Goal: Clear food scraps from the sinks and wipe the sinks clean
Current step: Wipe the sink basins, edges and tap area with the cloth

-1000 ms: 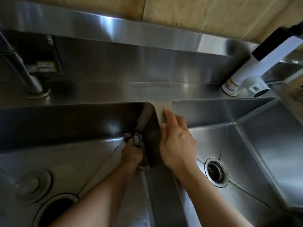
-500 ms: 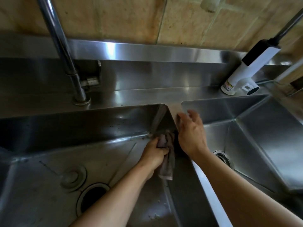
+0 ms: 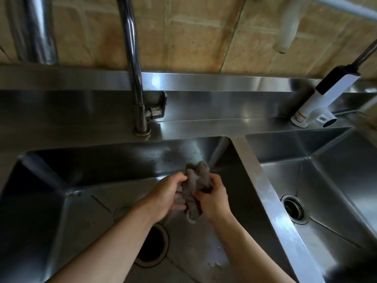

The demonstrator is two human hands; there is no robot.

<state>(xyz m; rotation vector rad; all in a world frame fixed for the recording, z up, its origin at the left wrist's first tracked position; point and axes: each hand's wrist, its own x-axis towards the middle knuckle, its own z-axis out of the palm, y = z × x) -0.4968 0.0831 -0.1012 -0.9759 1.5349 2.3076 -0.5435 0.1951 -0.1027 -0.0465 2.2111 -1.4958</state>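
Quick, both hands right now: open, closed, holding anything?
Left hand: closed, gripping the cloth.
Right hand: closed, gripping the same cloth.

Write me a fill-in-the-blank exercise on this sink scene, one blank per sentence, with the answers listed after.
1. Both hands grip a crumpled grey ____ between them.
2. The left hand and right hand are held above the ____ sink basin.
3. The chrome faucet rises from the ledge behind the ____ basin.
4. The white and black faucet unit stands behind the ____ basin.

Missing words: cloth; left; left; right
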